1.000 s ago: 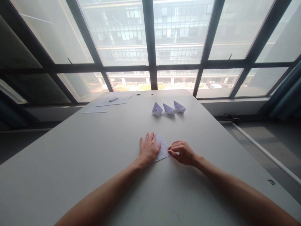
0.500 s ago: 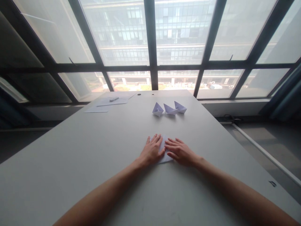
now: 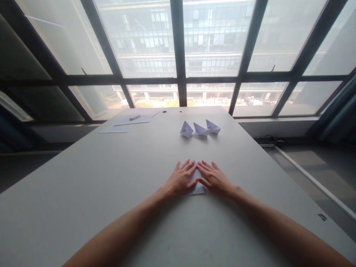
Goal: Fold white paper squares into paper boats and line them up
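A small folded sheet of white paper (image 3: 198, 189) lies flat on the table, mostly covered by my hands. My left hand (image 3: 182, 177) rests palm down over its left part, with the fingers spread and pointing away from me. On its right part lies my right hand (image 3: 214, 178), also flat with fingers apart. The thumbs come close together over the middle of the paper. Beyond the hands, three folded white paper boats stand in a row: a left boat (image 3: 186, 129), a middle boat (image 3: 201, 129) and a right boat (image 3: 213, 127).
The white table (image 3: 111, 200) reaches to the windows. At its far left lie loose paper sheets (image 3: 114, 129) with a small white object (image 3: 135, 117) on top. Two small dark spots mark the far edge. A dark mark (image 3: 322, 217) is near the right edge.
My right hand's fingers have swung forward and spread, now pointing farther up the paper. My left hand has shifted slightly to the right. The boats have stayed put.
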Tool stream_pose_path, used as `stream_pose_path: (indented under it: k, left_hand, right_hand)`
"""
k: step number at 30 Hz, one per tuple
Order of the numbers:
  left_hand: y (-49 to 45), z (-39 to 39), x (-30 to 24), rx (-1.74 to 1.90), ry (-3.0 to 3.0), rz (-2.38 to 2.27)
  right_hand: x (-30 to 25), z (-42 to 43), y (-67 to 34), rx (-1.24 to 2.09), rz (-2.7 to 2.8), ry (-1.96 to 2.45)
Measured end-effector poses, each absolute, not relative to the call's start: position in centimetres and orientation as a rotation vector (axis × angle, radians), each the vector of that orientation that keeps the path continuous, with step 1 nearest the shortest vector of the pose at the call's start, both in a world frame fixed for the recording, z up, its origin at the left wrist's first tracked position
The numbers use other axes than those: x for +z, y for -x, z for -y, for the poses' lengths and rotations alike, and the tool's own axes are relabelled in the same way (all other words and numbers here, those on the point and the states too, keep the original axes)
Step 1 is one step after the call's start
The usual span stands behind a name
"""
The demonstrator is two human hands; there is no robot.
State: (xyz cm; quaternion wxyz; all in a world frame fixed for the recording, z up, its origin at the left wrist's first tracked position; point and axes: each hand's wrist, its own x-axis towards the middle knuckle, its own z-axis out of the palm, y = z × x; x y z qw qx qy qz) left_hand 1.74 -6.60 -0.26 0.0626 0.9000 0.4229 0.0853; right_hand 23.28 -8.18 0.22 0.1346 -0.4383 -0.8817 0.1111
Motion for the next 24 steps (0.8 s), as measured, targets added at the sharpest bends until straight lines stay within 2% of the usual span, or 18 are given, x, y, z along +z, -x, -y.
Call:
stream_pose_path:
  k: [24]
  left_hand:
    - [-1.76,6.54,-0.26,0.286,-2.741,-1.215]
  right_hand:
    - [-0.53,7.51,-23.35,0.325,2.514,1.357]
